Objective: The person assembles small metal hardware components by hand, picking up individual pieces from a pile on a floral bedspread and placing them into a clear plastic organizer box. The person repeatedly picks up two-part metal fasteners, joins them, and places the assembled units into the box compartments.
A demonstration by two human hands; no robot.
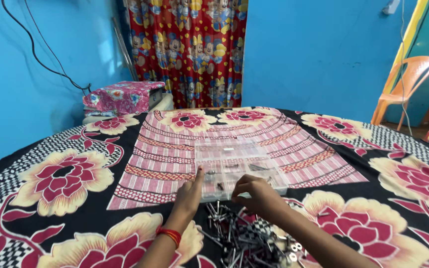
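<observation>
- clear plastic organiser box [234, 161] lies at centre frame on the pink striped cloth [175, 149] over the flowered bedspread [60, 178]; its long axis runs left to right, just above both hands.
- left hand [189, 196] at lower centre, index finger stretched out, tip touching the box's near left edge.
- right hand [254, 191] sits at the box's near edge, fingers pinched together; whether they grip a small part, i cannot tell.
- a few compartments hold small dark pieces; most look empty.
- loose pile of metal screws and bolts [244, 233] lies just below the hands, nearer the right one.
</observation>
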